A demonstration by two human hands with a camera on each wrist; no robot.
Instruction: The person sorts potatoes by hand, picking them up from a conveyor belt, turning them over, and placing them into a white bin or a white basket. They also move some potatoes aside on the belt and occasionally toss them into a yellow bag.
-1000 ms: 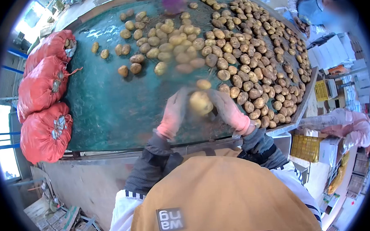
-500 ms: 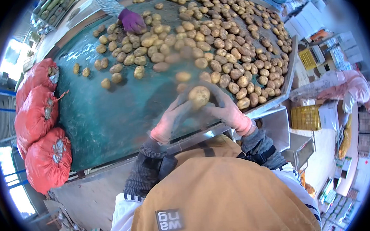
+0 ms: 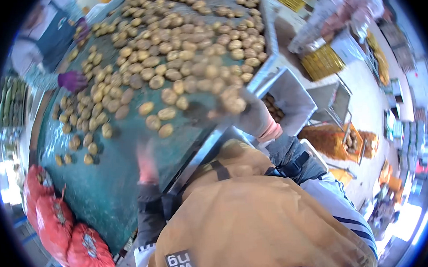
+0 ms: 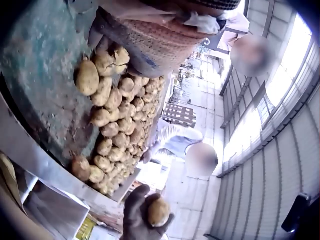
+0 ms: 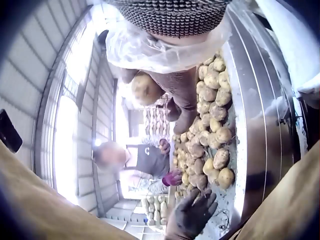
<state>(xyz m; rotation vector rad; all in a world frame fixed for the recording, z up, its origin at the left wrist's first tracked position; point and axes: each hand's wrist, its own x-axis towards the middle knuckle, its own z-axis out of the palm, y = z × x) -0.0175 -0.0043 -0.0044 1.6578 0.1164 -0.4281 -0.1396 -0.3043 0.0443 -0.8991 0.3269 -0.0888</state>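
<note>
My gloved right hand [image 3: 255,116] grips a potato [image 3: 232,100] above the table's near edge, beside a grey bin [image 3: 304,105]. In the right wrist view, this potato [image 5: 146,90] sits between thumb and curled fingers. The left hand [image 3: 147,160], blurred by motion, hovers over the green table surface [image 3: 111,181], apart from the right one. Seen from the right wrist, that left hand [image 5: 194,212] has its fingers spread, with loose potatoes [image 5: 220,175] close by. A potato with cracked skin [image 4: 119,61] lies right by the left fingertips in the left wrist view.
Many potatoes [image 3: 149,72] cover the table's far part. Red filled sacks [image 3: 88,251] line its left end. Across it, another person's purple-gloved hand [image 3: 73,81] reaches among potatoes. A yellow crate [image 3: 323,62] and an orange net sack [image 3: 326,139] stand to the right.
The potato was between both hands; now only the right hand holds it, farther right by the bin. My left hand has drawn away leftward. The whole view has turned toward the right.
</note>
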